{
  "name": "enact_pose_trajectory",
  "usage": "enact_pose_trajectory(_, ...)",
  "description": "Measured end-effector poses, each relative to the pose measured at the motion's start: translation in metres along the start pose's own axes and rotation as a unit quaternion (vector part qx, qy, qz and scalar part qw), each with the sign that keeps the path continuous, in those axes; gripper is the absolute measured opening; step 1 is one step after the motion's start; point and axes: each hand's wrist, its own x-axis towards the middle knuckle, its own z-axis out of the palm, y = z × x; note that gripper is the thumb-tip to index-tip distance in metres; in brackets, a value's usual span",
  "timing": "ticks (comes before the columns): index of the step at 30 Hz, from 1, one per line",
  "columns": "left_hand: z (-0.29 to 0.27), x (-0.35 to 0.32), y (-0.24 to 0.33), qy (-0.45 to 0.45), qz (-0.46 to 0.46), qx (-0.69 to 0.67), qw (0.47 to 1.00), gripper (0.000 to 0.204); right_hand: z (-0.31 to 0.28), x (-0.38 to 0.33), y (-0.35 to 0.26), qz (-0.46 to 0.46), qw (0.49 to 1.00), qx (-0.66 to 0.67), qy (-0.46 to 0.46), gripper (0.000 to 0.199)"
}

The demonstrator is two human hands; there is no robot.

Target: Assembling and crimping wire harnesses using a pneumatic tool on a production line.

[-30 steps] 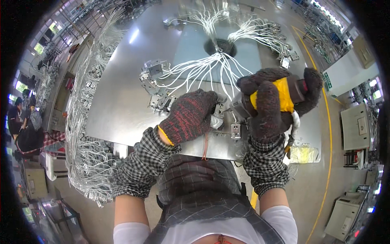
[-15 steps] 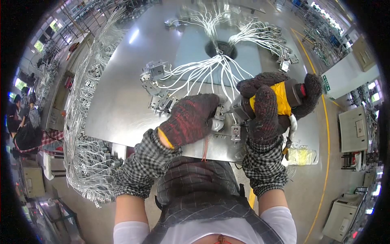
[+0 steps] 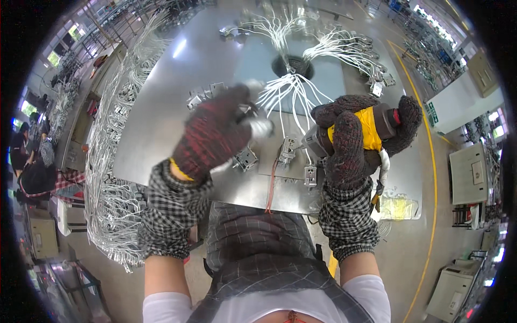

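Note:
My left hand [image 3: 215, 134], in a dark red-flecked knit glove, is raised over the metal worktable [image 3: 161, 107] and blurred; its fingers close around a small white connector with white wires [image 3: 258, 125]. My right hand [image 3: 358, 137], in the same kind of glove, grips a yellow and black power screwdriver [image 3: 371, 129] above small metal connector blocks [image 3: 288, 149] fixed to the table. White wire bundles [image 3: 293, 91] fan out from a round hole [image 3: 293, 65] in the table.
A thick curtain of white wire harnesses [image 3: 107, 177] hangs along the table's left edge. More wire ends and connectors [image 3: 350, 48] lie at the far right. Other people sit at far left [image 3: 24, 145]. Yellow floor line [image 3: 425, 134] and cabinets stand right.
My left hand has lifted from the connector blocks near the front edge and swung up and left, carrying a white connector. The right hand with the screwdriver stays nearly where it was.

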Motion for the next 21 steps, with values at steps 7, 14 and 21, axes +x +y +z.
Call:
enact_pose_trajectory(7,0.023,-0.022,-0.001,-0.105,0.124,0.188,0.969,0.052,-0.005,0.009,0.000,-0.061,0.998,0.013,-0.017,0.073)
enact_pose_trajectory(14,0.057,-0.007,0.021,-0.063,0.091,0.068,0.992,0.060,-0.022,0.024,-0.010,-0.126,0.990,-0.011,0.064,0.053)
enact_pose_trajectory(21,0.047,-0.011,0.006,-0.079,0.038,-0.019,0.996,0.066,-0.005,0.018,-0.013,-0.056,0.994,0.020,0.097,0.074)
